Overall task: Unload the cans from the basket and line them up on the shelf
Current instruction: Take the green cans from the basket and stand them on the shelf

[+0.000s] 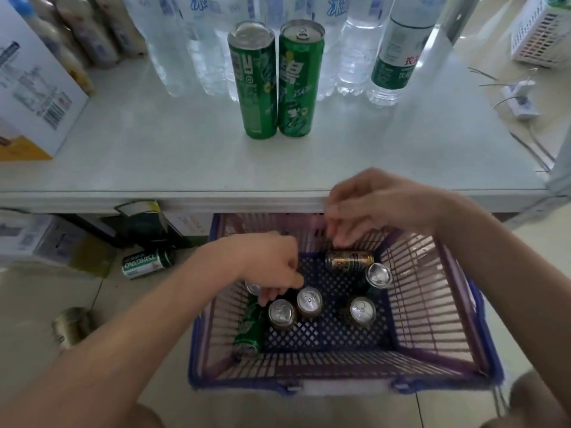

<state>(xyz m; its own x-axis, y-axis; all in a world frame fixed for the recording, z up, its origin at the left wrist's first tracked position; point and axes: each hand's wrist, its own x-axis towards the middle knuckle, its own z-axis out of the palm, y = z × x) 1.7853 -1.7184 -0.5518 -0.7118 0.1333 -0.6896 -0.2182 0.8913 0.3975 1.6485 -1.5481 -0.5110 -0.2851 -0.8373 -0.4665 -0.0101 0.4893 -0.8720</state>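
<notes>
Two tall green cans stand side by side at the middle of the white shelf. Below it on the floor sits a blue basket. It holds several upright cans with silver tops, a green can lying at the left and a gold can lying at the back. My left hand reaches down among the left-hand cans, its fingertips beside a half-hidden can top; the grip is hidden. My right hand hovers with curled fingers just above the gold can, holding nothing.
Water bottles stand in a row behind the green cans, with a cardboard box at the shelf's left. A green beer can and another can lie on the floor left of the basket. A power strip lies at the right.
</notes>
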